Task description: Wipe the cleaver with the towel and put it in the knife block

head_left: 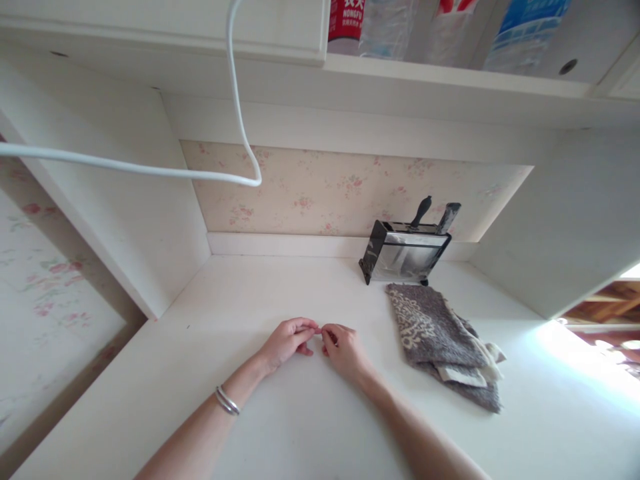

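Observation:
Low over the white counter (300,413), my left hand (289,341) and my right hand (343,347) meet at their fingertips. Thumb and fingers of each are pinched together. Between the two pinches there seems to be something tiny and pinkish, too small to name and mostly covered by the fingers. Two silver bangles (227,400) circle my left wrist. To the right of my right hand, apart from it, lies a crumpled grey-brown towel (440,337) with a cream pattern.
A knife block (407,257) with dark-handled knives stands against the back wall. Overhead, a shelf (450,87) holds several plastic bottles (527,33). A white cable (150,170) hangs across the upper left. Side panels (105,180) close in the counter.

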The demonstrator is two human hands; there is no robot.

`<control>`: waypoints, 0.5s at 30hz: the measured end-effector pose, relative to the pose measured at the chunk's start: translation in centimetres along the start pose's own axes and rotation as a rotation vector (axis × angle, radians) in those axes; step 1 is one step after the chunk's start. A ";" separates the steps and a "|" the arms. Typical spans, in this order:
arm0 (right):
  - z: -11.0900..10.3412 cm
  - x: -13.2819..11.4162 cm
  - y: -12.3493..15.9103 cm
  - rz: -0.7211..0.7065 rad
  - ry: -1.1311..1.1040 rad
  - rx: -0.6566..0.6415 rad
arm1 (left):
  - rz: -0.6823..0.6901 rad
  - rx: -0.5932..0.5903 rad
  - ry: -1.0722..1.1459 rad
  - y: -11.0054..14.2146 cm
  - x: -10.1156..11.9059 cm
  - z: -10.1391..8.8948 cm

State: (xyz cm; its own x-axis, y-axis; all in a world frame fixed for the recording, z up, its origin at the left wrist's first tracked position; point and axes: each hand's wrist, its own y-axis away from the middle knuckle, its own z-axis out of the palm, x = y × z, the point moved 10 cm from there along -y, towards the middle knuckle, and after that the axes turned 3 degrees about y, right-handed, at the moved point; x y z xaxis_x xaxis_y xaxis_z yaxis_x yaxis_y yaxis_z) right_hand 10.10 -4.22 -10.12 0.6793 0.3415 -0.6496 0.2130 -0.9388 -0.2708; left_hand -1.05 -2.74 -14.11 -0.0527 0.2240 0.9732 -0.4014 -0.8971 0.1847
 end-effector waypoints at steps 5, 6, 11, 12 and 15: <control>-0.1 -0.1 0.0 -0.004 0.041 0.018 | 0.003 -0.017 -0.019 0.1 0.2 0.3; -0.1 -0.2 0.1 -0.004 0.048 0.022 | 0.006 -0.021 -0.030 0.1 0.2 0.4; -0.2 -0.2 0.1 0.022 0.047 0.030 | 0.009 -0.010 -0.058 0.2 0.2 0.4; -0.1 -0.1 0.0 0.034 0.039 0.028 | 0.009 -0.006 -0.051 0.1 0.2 0.3; 0.1 1.0 0.0 0.112 -0.018 0.028 | 0.012 0.036 -0.021 0.0 0.1 -0.2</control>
State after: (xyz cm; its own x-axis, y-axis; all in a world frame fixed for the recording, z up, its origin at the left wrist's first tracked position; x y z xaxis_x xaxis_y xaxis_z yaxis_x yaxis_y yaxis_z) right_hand 10.71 -3.88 -10.79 0.6851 0.2352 -0.6894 0.1165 -0.9696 -0.2151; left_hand -1.28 -2.65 -14.04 -0.0382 0.2054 0.9779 -0.3681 -0.9127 0.1773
